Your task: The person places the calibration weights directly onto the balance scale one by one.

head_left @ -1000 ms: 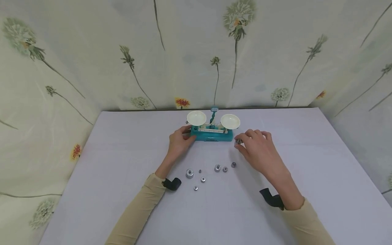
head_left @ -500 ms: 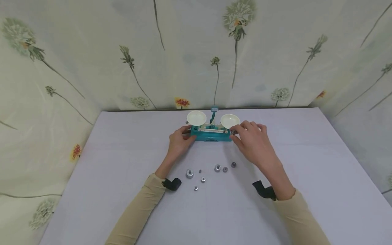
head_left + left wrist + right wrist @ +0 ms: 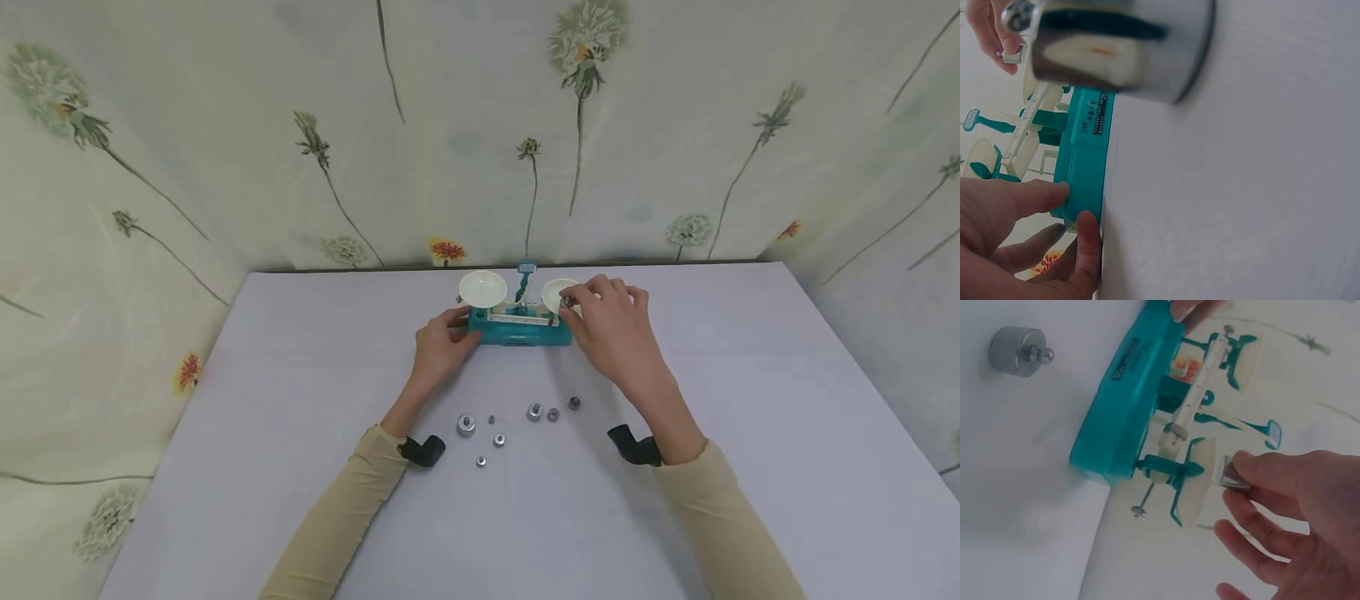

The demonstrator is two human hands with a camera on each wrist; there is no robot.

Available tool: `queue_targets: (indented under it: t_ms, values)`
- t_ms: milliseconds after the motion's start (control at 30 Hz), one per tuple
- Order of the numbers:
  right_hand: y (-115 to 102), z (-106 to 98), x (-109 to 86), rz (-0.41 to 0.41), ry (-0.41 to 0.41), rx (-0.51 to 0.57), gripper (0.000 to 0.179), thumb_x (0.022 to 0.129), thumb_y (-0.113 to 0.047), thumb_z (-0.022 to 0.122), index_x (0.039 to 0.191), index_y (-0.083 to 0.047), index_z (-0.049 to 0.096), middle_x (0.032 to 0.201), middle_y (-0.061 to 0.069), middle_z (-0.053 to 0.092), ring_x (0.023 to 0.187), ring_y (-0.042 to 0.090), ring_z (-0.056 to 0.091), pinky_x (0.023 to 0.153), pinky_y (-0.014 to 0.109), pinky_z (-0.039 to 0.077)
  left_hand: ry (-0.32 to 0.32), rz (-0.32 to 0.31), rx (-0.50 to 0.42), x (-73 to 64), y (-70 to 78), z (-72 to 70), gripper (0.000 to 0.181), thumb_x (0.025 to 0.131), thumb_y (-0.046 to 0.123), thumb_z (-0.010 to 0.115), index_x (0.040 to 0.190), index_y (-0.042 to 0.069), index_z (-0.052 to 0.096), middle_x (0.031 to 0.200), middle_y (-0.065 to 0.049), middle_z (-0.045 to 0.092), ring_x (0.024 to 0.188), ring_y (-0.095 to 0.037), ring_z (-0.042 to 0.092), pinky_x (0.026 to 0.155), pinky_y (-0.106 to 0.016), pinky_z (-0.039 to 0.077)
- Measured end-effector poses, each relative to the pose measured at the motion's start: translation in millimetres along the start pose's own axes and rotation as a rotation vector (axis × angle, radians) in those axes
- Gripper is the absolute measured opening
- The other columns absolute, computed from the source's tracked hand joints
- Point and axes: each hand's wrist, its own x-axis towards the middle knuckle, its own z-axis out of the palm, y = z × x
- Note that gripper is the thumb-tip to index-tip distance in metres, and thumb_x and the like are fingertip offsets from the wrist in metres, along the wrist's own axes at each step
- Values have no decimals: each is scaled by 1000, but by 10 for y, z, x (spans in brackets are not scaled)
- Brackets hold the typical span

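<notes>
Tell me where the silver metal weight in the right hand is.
In the head view, the silver metal weight is right of centre, pinched by the right hand over the round white right pan of the teal balance.

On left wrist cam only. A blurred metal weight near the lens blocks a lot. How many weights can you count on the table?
Observer: Seven weights show on the table in the head view.

Operator: I get the pan nearest the left hand edge-on. Anything in it?

Observer: Looking down from the head view, no weight shows in that pan.

Operator: Top of the graduated beam is cut off by the blur. Any slider on it?

Observer: Yes, the right wrist view shows a metal slider toward the beam end on the right hand side.
</notes>
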Motion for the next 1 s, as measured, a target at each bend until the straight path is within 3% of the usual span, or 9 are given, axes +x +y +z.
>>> queue_targets:
  t_ms: [333, 1000]
  values:
    - [72, 137, 93, -2, 7, 10, 26, 105, -19, 71, 126, -3, 74, 119, 22, 71, 122, 48, 61, 114, 75, 36, 12, 12, -18, 10, -11, 1, 50, 102, 17, 73, 149, 4, 62, 139, -23, 72, 117, -36, 78, 97, -46, 65]
    - [35, 201, 219, 34, 23, 55, 26, 109, -20, 64, 126, -3, 74, 121, 23, 69, 128, 48, 55, 116, 76, 29, 2, 2, -4, 26, -21, -1, 51, 102, 17, 73, 150, 6, 61, 139, -22, 72, 115, -34, 78, 97, -45, 65]
